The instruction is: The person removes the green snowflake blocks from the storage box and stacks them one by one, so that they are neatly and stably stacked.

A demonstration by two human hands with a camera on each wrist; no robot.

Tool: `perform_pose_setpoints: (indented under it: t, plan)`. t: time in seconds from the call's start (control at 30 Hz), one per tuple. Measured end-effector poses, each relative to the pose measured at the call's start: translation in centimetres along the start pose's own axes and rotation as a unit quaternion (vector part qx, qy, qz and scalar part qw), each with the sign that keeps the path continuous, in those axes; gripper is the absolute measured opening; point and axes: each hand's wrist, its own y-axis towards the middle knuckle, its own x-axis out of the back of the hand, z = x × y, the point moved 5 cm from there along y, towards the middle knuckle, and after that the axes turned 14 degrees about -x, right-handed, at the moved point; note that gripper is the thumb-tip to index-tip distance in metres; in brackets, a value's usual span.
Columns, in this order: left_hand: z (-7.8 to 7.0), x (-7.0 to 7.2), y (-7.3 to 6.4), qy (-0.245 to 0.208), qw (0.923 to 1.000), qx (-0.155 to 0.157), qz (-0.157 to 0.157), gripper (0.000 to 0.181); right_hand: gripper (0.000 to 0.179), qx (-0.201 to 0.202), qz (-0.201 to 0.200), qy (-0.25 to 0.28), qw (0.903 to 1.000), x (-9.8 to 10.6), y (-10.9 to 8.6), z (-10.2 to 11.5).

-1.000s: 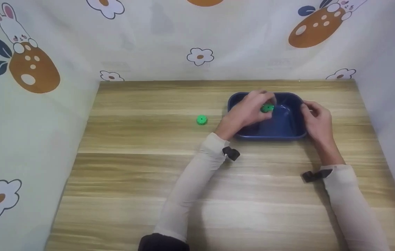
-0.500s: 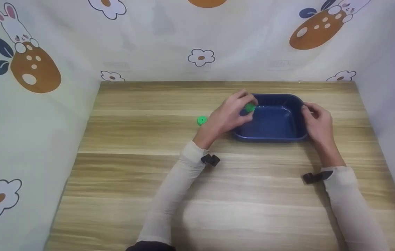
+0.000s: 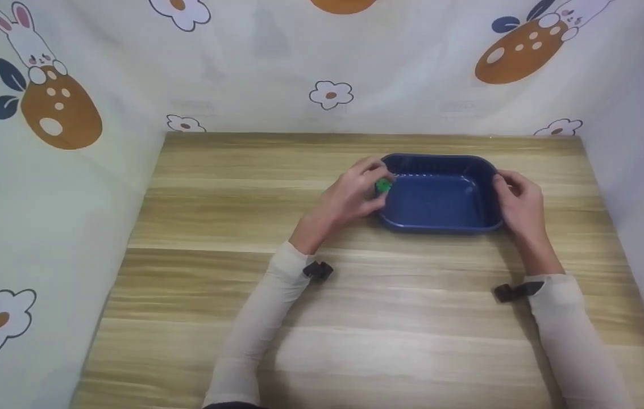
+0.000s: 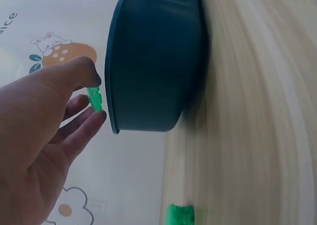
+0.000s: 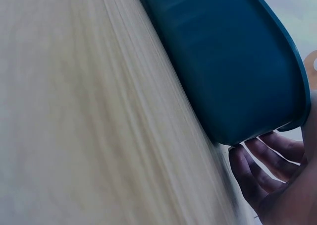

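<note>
My left hand pinches a small green notched disc between thumb and fingers, at the left end of a dark blue tray. In the left wrist view the disc is seen edge-on, beside the tray's rim and raised off the table. A second green piece lies on the table below; in the head view the left hand and wrist hide it. My right hand grips the tray's right end, thumb over the rim and fingers against the outer wall.
The tray's floor shows bare blue plastic. The wood-grain table runs back to a wall covering printed with flowers and rabbits. Similar covering encloses the left and right sides. A black wrist camera sits on the left sleeve.
My left hand has moved left with the green disc, from over the tray's inside to its left rim, and now covers the second green piece. The right hand keeps its grip on the tray.
</note>
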Motion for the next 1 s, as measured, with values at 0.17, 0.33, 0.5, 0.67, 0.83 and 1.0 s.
perform_pose_setpoints:
  t: [0.17, 0.33, 0.5, 0.67, 0.83, 1.0]
  plan:
    - [0.6, 0.7, -1.8, -0.017, 0.9996, 0.016, -0.014, 0.027, 0.046, 0.003, -0.001, -0.007, 1.0000, -0.1, 0.0, -0.1]
    - [1.4, 1.0, -3.6, -0.036, 0.9986, 0.036, -0.012, 0.028, 0.046, 0.003, 0.002, -0.006, 1.0000, 0.0, 0.0, -0.1]
    - [2.4, 1.6, -5.2, -0.025, 0.9973, 0.069, 0.000, 0.027, 0.045, 0.000, 0.005, 0.001, 1.0000, -0.1, 0.0, -0.1]
    - [3.3, 2.3, -6.7, -0.022, 0.9947, 0.100, -0.002, 0.027, 0.045, -0.001, 0.003, -0.003, 1.0000, -0.1, 0.0, -0.1]
    - [4.0, 2.6, -7.7, -0.017, 0.9928, 0.119, -0.002, 0.028, 0.044, 0.002, -0.002, -0.011, 0.9999, 0.0, 0.0, -0.1]
    - [4.5, 2.6, -8.1, -0.022, 0.9916, 0.126, 0.019, 0.030, 0.045, 0.005, 0.006, -0.007, 0.9999, 0.0, -0.1, 0.0]
